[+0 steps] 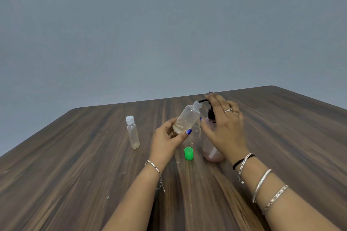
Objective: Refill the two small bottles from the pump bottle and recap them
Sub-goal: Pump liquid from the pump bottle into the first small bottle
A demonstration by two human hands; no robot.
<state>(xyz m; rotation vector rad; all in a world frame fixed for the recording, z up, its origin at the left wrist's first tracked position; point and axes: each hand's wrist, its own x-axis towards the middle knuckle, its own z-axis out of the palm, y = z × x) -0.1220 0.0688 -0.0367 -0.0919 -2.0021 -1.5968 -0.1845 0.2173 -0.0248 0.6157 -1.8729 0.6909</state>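
My left hand [167, 139] holds an uncapped small clear bottle [187, 119] tilted, its open neck up against the black nozzle of the pump bottle [213, 153]. A little pale liquid lies at the small bottle's bottom. My right hand [225, 125] rests on the black pump head, fingers over its top, and hides most of the pump bottle's upper body. The pump bottle is clear with a thin pink layer at its base. A green cap [188, 153] stands on the table between my hands. A second small clear bottle [132, 132] with a white cap stands upright to the left.
Everything sits on a dark wood-grain table [75, 174] whose far edge runs just behind the pump bottle. A plain grey wall fills the background. A few small pale specks lie on the tabletop near my left forearm.
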